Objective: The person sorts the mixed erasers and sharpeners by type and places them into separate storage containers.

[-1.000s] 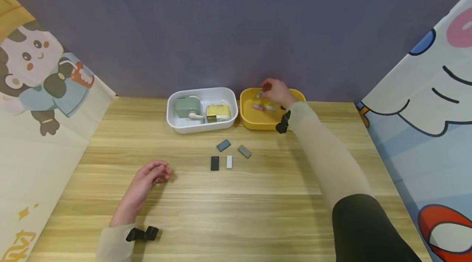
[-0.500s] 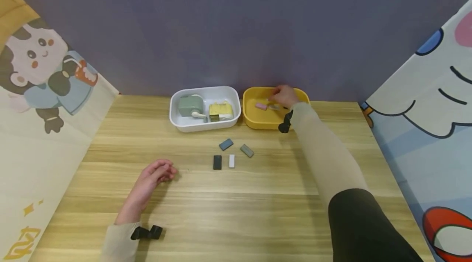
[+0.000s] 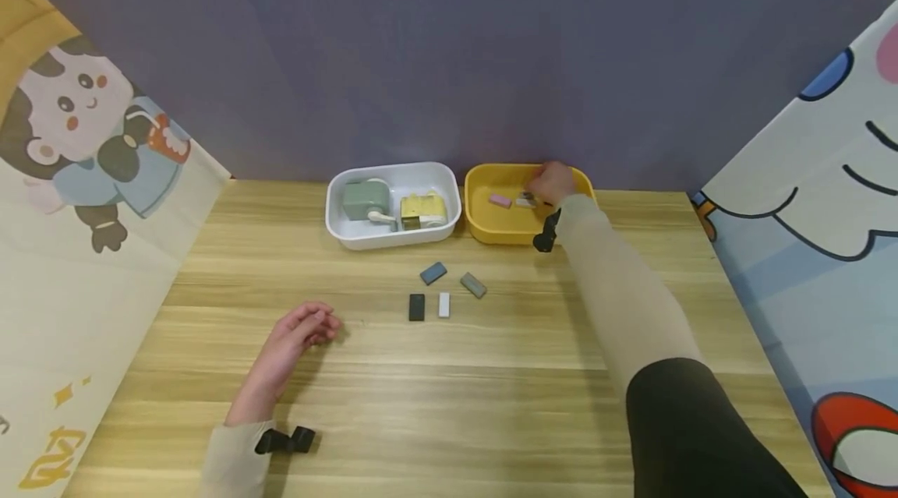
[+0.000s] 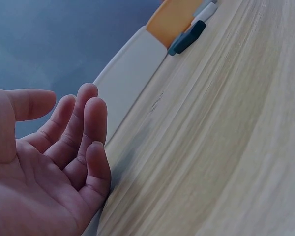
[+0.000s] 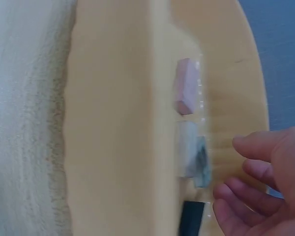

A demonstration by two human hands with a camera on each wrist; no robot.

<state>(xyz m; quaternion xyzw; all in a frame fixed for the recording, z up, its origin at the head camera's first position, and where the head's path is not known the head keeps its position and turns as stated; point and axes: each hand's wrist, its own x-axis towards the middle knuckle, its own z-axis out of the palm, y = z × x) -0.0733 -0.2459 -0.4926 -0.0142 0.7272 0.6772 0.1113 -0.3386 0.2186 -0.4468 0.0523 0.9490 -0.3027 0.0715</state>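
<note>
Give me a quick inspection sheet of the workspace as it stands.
Surface: wooden table, light grain.
Job's things: yellow tray holding a pink eraser and greyish pieces; four small blocks loose on the table before the trays.
Clutter: white tray with a green item and a yellow item.
Hands: right hand inside the yellow tray, fingers relaxed, nothing in its grip; left hand resting on the table, holding nothing.
Cables: nothing seen.
Surroundings: purple back wall, cartoon-printed side panels.
</note>
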